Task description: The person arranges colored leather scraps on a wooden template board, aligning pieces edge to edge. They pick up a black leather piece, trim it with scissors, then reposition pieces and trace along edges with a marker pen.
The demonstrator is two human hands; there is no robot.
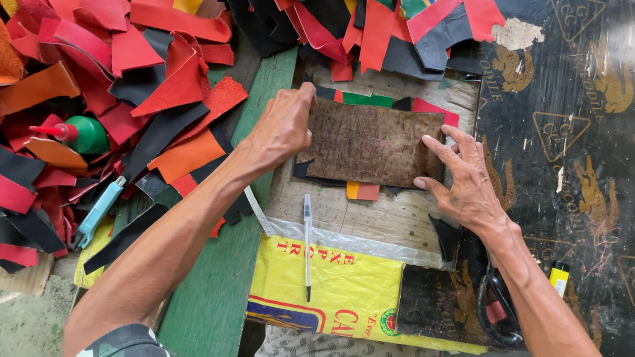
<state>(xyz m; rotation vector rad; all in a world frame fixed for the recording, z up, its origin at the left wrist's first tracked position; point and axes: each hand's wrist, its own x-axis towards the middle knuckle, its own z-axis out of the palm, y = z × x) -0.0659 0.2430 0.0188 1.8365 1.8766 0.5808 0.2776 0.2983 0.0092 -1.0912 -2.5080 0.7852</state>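
- Pressing down on a brown card (370, 144), the left hand (279, 127) sits curled on its upper left corner, fingers bunched together against the edge.
- The right hand (459, 177) lies with fingers spread apart, tips on the card's right edge; it clamps nothing.
- The card lies flat on a wooden board (354, 214), over green, red and orange offcuts (372, 101) whose edges stick out from under it.
- A pen (307, 244) lies just below on the board, near a yellow bag (331, 286); scissors (499, 309) rest by the right forearm.
- A heap of scraps (80, 86) crowds the far side, with a green bottle (82, 135) and a blue knife (100, 212) in it.
- Risk, as I judge it: uneven pressure could let the card skate over the layered offcuts, since they look smooth and loosely stacked, throwing off its alignment.
- The pen could roll off the board if nudged.
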